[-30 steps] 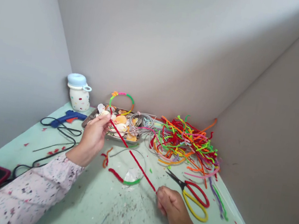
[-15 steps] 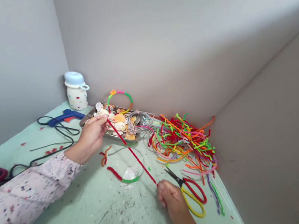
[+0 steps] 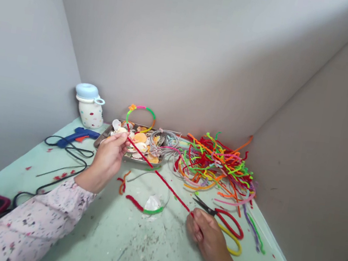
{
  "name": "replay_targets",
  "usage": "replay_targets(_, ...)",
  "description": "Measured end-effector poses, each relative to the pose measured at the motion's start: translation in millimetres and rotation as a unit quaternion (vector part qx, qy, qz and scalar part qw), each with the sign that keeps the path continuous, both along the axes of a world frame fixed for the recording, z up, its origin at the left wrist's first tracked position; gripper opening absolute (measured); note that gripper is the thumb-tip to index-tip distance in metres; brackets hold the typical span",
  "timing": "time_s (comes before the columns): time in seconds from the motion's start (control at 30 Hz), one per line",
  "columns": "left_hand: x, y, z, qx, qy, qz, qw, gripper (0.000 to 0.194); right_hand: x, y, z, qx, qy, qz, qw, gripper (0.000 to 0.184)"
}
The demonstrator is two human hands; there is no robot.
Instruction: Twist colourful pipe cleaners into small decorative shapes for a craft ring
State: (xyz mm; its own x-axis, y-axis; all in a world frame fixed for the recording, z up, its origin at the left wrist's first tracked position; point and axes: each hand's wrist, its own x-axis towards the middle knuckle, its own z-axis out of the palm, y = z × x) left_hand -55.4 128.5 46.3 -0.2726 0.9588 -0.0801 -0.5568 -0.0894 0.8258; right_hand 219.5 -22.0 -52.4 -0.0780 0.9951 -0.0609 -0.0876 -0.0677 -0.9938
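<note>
Pale green table [image 3: 97, 228]: wire ring [image 3: 141, 208] part-wrapped, rest bare; my left hand [image 3: 109, 156], right hand [image 3: 206, 235] clamp red strand [image 3: 171, 190], straight between.

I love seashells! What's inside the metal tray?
White and orange shells sit piled in the tray. The left hand hides part of its near side, and the shells cover most of its bottom, so I can't tell what lies there.
</note>
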Motion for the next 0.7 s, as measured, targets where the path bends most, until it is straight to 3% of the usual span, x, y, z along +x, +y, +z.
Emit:
replay_targets(0.17, 0, -2, 4.8, 0.012, -0.007, -0.033, 0.999, 0.011, -2, 1, 5.7, -0.010, 0.085, -0.014, 0.996, 0.045)
replay_targets(0.5, 3, -8, 13.1, 0.000, -0.020, -0.044, 0.999, 0.013, 1, -4, 4.3, -0.013, 0.099, -0.008, 0.995, 0.045)
replay_targets(0.6, 5, -12, 17.2, 0.009, -0.004, -0.078, 0.997, 0.012, 3, -4, 6.2, 0.009, 0.082, -0.009, 0.997, 0.044)
replay_targets(0.7, 10, -18, 19.6, 0.001, 0.002, -0.132, 0.991, 0.011, 3, -3, 13.7, 0.021, 0.124, -0.039, 0.991, 0.047)
